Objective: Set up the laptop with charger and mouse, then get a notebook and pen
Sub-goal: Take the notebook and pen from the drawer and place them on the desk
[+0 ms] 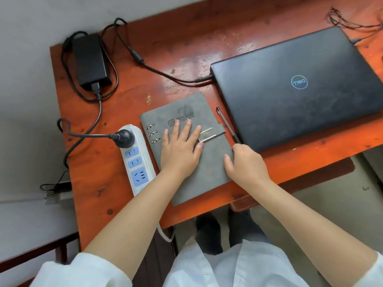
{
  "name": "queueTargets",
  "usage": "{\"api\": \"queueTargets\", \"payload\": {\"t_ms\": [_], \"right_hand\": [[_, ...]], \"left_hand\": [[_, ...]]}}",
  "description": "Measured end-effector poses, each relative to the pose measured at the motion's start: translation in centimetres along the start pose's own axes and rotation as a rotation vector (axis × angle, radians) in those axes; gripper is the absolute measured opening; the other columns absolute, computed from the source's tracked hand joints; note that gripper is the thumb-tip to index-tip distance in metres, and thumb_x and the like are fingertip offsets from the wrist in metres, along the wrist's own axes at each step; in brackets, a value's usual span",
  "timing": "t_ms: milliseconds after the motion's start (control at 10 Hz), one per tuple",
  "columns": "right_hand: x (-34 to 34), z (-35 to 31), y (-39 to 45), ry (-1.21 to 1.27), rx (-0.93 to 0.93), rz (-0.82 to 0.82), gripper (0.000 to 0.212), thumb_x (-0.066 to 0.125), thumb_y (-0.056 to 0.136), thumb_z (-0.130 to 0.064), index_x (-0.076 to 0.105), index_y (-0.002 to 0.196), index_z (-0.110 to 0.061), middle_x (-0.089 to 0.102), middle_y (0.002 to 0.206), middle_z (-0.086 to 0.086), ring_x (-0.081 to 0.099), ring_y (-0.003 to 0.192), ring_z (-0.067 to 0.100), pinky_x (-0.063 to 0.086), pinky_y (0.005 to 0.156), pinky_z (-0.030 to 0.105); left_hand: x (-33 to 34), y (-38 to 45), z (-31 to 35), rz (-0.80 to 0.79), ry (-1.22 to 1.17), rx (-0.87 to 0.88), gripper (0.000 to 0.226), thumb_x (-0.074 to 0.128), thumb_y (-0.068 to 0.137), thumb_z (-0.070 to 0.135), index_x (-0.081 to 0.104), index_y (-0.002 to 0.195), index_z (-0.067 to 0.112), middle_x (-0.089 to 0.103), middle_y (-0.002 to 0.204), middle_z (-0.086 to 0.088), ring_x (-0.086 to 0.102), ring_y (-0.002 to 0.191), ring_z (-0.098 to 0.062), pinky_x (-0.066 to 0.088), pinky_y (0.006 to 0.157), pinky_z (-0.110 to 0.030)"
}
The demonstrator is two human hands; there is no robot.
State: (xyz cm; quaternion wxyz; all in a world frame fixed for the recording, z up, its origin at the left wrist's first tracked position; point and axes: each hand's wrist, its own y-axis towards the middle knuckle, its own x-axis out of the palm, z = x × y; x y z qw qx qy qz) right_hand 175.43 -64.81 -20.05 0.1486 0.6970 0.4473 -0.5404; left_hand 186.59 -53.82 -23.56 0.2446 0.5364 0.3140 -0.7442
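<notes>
A grey ring-bound notebook (182, 112) lies closed on the red-brown desk (180, 48), between a power strip and the laptop. My left hand (179, 150) rests flat on its cover, fingers spread. My right hand (246, 164) grips the notebook's right edge, thumb on the cover. A pen (227, 125) lies between notebook and laptop. The closed black laptop (298, 90) sits at the right with the charger cable (165, 74) plugged into its left side. The black charger brick (90, 59) lies at the far left.
A white power strip (136, 160) lies left of the notebook, holding the charger's plug (124, 137). Thin dark wires (339, 19) trail at the desk's far right corner. The desk's front edge runs just under my wrists. A wall lies to the left.
</notes>
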Motion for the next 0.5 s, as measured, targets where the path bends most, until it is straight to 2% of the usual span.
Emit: {"api": "queueTargets", "payload": {"t_ms": [200,300,400,500], "right_hand": [[0.0,0.4,-0.2,0.055,-0.024,-0.044,0.025,0.046,0.092,-0.025,0.052,0.095,0.0,0.061,0.097,0.017,0.06,0.088,0.034,0.048,0.071,0.039],[-0.2,0.7,-0.3,0.067,-0.021,-0.099,0.024,0.045,0.093,-0.026,0.05,0.096,-0.003,0.062,0.097,0.015,0.06,0.086,0.032,0.041,0.064,0.032],[-0.7,0.7,-0.4,-0.008,-0.02,-0.209,0.027,0.045,0.092,-0.03,0.05,0.102,-0.005,0.063,0.102,0.014,0.06,0.089,0.031,0.042,0.065,0.032],[-3.8,0.6,0.3,-0.023,-0.033,-0.153,0.031,0.049,0.089,-0.031,0.056,0.106,-0.005,0.065,0.103,0.014,0.06,0.097,0.033,0.047,0.076,0.036]], "left_hand": [[-0.1,0.0,-0.2,-0.011,0.012,0.005,0.049,0.03,0.098,0.039,0.022,0.145,0.03,0.014,0.158,0.002,0.003,0.147,-0.023,0.002,0.118,-0.045],[0.0,-0.2,-0.1,-0.007,0.012,0.005,0.051,0.031,0.097,0.039,0.021,0.146,0.027,0.014,0.158,0.001,0.003,0.147,-0.022,0.002,0.119,-0.043],[0.4,-0.2,0.2,0.002,0.013,-0.037,0.059,0.028,0.097,0.041,0.012,0.148,0.017,0.008,0.159,-0.003,0.001,0.147,-0.02,0.001,0.119,-0.04],[0.5,-0.1,0.3,0.007,0.012,-0.105,0.067,0.025,0.096,0.046,0.003,0.148,0.01,0.0,0.159,-0.007,-0.004,0.147,-0.019,-0.002,0.119,-0.036]]}}
